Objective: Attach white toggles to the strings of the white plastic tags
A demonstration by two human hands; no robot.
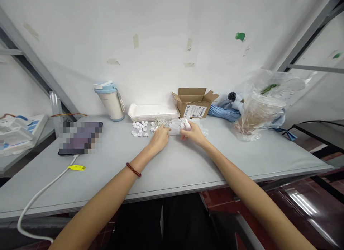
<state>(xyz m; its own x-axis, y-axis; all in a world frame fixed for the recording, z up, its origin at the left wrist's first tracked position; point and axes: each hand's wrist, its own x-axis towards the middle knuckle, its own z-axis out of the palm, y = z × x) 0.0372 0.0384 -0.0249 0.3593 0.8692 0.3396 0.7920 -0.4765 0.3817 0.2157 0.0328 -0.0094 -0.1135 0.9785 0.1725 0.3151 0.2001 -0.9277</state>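
My right hand (194,133) is closed on a small white plastic piece (187,125), held between thumb and fingers just above the table. My left hand (160,137) rests low over the tabletop with its fingers drawn together; what they hold, if anything, is too small to tell. Right behind it lies a tangle of thin pale cords (160,122). Small white ring-like parts (139,126) are scattered to its left, several of them loose on the grey table. Between and behind both hands, translucent plastic bags (175,128) lie flat, partly hidden by my right hand.
At the back stand a stack of white trays (153,112), an open cardboard box (195,108) and a cream tumbler (110,103). Blue fabric (224,113) and a clear bag with a container (255,113) occupy the right. A tablet-like device (80,138) with a white cable (44,190) lies left.
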